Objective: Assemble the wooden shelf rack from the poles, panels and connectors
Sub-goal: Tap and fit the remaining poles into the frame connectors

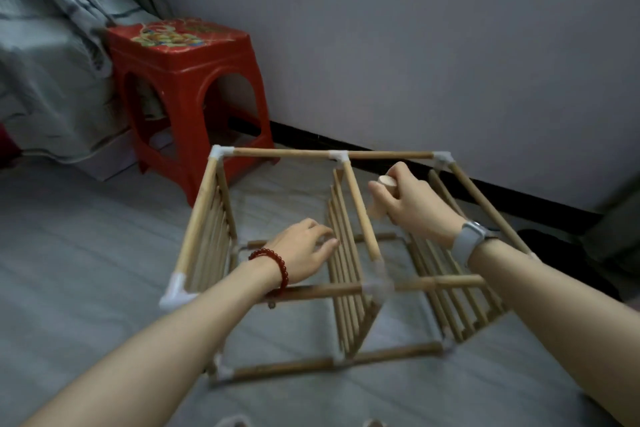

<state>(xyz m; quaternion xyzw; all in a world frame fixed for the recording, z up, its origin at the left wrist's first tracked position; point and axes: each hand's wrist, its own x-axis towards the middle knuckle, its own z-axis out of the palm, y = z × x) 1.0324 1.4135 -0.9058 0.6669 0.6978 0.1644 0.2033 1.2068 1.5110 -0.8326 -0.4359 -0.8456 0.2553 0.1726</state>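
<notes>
The wooden shelf rack (287,152) lies on its side on the grey floor, its poles joined by white plastic connectors (177,291). Slatted panels stand upright at the left (211,236), in the middle (346,274) and at the right (450,291). My left hand (301,248), with a red bead bracelet on its wrist, reaches inside the frame, and its fingers touch the slats of the middle panel. My right hand (412,204), with a grey watch on its wrist, grips a short thick wooden pole (387,182) above the frame, just right of the middle top pole (360,211).
A red plastic stool (187,87) stands at the back left, beside a grey patterned curtain (52,45). A pale wall with a dark skirting board (485,184) runs right behind the rack. A dark object (613,229) sits at the right edge.
</notes>
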